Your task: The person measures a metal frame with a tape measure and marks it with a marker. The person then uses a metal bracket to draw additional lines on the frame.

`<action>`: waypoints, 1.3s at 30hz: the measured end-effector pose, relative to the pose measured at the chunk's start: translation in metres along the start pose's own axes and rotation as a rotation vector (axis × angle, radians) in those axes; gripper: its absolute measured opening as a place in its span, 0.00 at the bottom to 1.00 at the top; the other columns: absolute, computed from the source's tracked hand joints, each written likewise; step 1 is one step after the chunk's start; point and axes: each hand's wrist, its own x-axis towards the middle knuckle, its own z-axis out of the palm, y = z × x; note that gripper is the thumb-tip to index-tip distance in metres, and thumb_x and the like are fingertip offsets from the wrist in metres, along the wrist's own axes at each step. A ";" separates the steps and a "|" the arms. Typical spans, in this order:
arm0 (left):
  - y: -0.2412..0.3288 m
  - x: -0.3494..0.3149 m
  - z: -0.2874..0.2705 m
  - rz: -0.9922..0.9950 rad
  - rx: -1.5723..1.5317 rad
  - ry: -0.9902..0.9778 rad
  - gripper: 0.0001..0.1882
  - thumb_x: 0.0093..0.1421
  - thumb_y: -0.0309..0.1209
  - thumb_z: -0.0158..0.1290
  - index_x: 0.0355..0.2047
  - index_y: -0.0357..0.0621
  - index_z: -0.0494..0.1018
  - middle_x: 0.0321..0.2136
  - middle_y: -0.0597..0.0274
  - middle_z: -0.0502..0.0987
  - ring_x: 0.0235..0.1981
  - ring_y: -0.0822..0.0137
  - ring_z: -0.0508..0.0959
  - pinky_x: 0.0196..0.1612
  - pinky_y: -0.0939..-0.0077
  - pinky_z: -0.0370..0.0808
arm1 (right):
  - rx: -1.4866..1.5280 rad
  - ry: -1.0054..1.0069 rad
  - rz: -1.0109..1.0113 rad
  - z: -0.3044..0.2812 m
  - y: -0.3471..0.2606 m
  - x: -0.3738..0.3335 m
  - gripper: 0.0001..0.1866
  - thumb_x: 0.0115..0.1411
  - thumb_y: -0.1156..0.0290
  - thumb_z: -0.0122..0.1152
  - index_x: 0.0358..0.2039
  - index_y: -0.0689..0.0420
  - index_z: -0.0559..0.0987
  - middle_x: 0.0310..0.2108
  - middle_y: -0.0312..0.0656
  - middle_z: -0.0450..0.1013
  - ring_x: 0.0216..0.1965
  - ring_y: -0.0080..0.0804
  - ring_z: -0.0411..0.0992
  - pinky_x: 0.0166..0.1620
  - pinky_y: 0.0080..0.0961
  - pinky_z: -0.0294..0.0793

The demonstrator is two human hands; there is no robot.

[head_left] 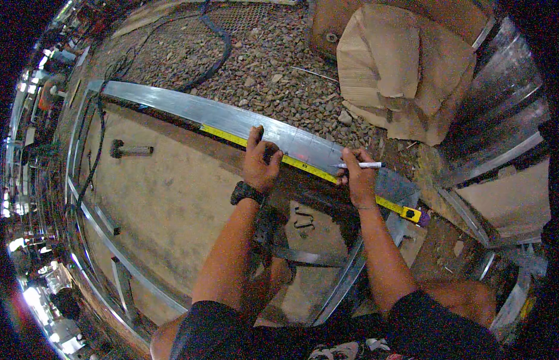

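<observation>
A long silver metal bar (pixel 216 111) runs from the far left to the near right in front of me. The yellow blade of a tape measure (pixel 309 169) lies along its near edge, and the yellow-and-black case (pixel 411 215) rests at the right end. My left hand (pixel 261 165), with a dark watch on the wrist, holds the blade against the bar, its fingers bent over it. My right hand (pixel 360 183) grips a white marker pen (pixel 369 165), whose tip is at the bar's surface. Dark lines cross the bar between my hands.
The bar is one side of a metal frame (pixel 135 240) around a brown board (pixel 171 198). A hammer-shaped tool (pixel 132 149) lies on the board. Beyond are gravel (pixel 267 78), a dark cable (pixel 222 51) and crumpled cardboard (pixel 399 66). More metal pieces (pixel 489 162) stand at right.
</observation>
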 end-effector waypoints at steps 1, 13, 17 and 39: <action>0.001 -0.001 0.000 0.002 -0.023 0.012 0.09 0.54 0.26 0.62 0.36 0.42 0.76 0.66 0.35 0.58 0.68 0.40 0.60 0.65 0.58 0.65 | 0.002 -0.005 0.015 0.000 -0.001 -0.001 0.15 0.63 0.56 0.64 0.36 0.55 0.77 0.26 0.36 0.75 0.21 0.23 0.72 0.20 0.22 0.74; 0.003 0.000 -0.001 0.027 0.005 0.025 0.10 0.52 0.24 0.63 0.35 0.41 0.76 0.66 0.37 0.59 0.68 0.39 0.59 0.65 0.57 0.64 | -0.002 0.024 0.039 0.001 -0.005 -0.005 0.12 0.64 0.59 0.63 0.33 0.54 0.75 0.26 0.35 0.74 0.19 0.20 0.70 0.19 0.18 0.68; 0.006 0.001 -0.001 0.014 -0.048 0.021 0.10 0.53 0.24 0.63 0.36 0.40 0.76 0.66 0.36 0.58 0.68 0.38 0.59 0.65 0.56 0.64 | 0.015 0.031 0.060 0.001 -0.007 -0.005 0.12 0.64 0.59 0.63 0.34 0.54 0.75 0.26 0.35 0.74 0.18 0.20 0.70 0.19 0.18 0.69; 0.008 0.000 -0.002 0.001 -0.026 0.015 0.09 0.54 0.25 0.63 0.35 0.41 0.77 0.66 0.34 0.58 0.67 0.40 0.61 0.63 0.58 0.67 | -0.020 0.045 0.025 0.004 -0.010 -0.006 0.14 0.64 0.57 0.62 0.33 0.56 0.76 0.25 0.36 0.73 0.18 0.22 0.71 0.19 0.22 0.72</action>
